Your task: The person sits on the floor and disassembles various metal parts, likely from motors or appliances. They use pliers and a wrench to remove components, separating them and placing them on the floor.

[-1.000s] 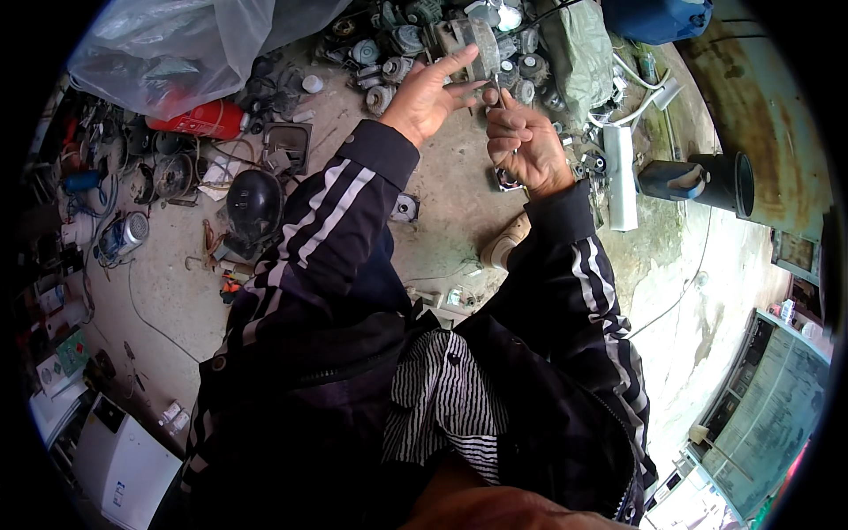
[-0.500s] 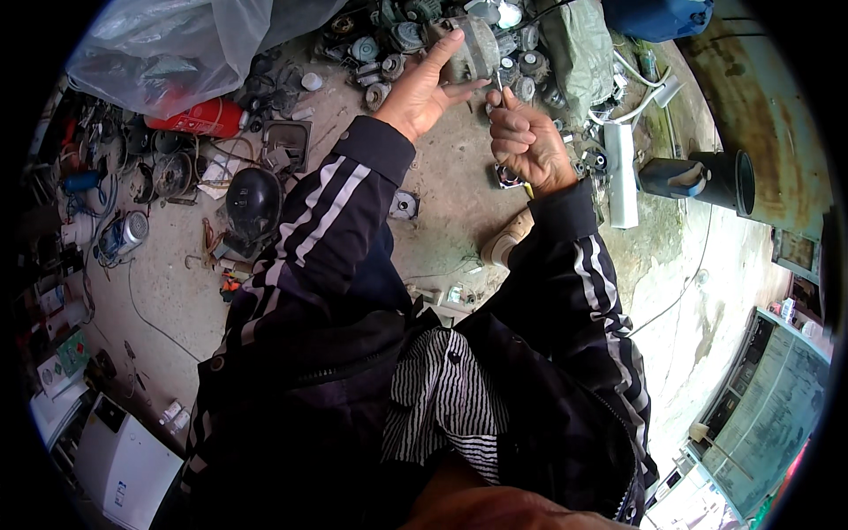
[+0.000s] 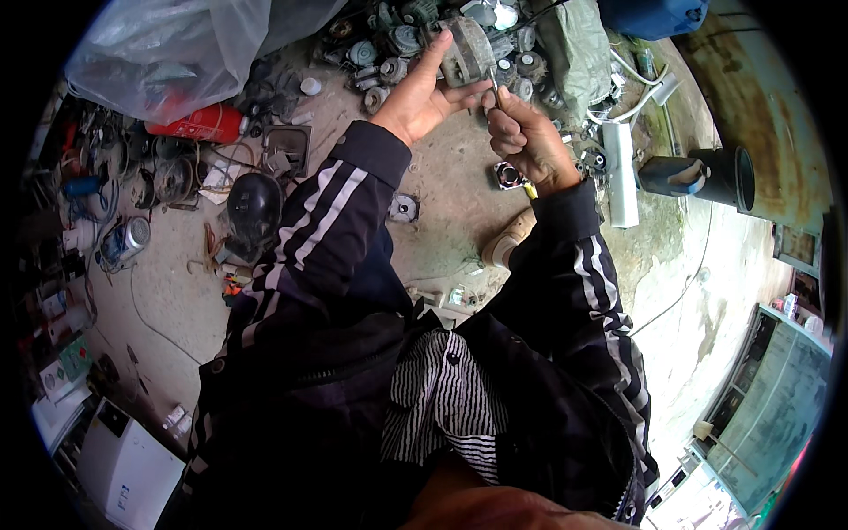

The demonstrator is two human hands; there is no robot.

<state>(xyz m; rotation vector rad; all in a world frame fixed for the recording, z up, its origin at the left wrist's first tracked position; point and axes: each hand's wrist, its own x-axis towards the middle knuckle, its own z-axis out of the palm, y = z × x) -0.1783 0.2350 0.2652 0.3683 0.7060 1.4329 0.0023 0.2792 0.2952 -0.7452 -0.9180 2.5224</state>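
A round, grey, worn electric motor is held up in my left hand, thumb along its near left side and fingers beneath it. My right hand is closed around a screwdriver, whose thin metal shaft points up at the motor's lower right edge. The fist hides most of its handle. A bit of yellow shows below the palm; whether it belongs to the tool I cannot tell. The shaft's tip seems to meet the motor casing, but it is too small to be sure.
Several used motors lie heaped beyond my hands. A square motor part and a dark fan-like part lie on the floor. Left are a red cylinder and a black helmet-shaped shell; right, a white block and black bucket.
The motor has tilted and shifted slightly left in my left hand. My right hand and the screwdriver have moved a little left with it, the shaft now closer to the casing.
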